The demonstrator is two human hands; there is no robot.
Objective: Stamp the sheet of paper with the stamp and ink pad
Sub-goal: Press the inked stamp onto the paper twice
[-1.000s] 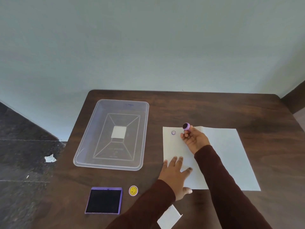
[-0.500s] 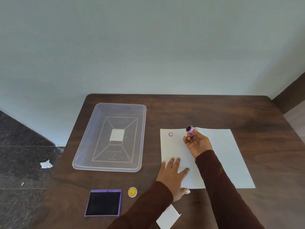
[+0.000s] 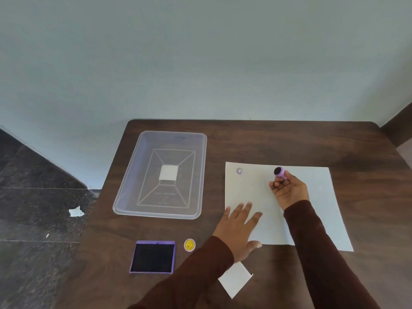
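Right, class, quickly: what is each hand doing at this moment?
Left hand: open, flat, fingers spread on the paper.
Right hand: closed on the stamp, inked face tilted up, off the paper.

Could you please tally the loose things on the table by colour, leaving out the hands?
Purple: 2, the stamp held in the right hand and the ink pad.
White: 2, the sheet under the left hand and the small card.
Clear: 1, the tray.
Yellow: 1, the smiley cap.
Total: 6.
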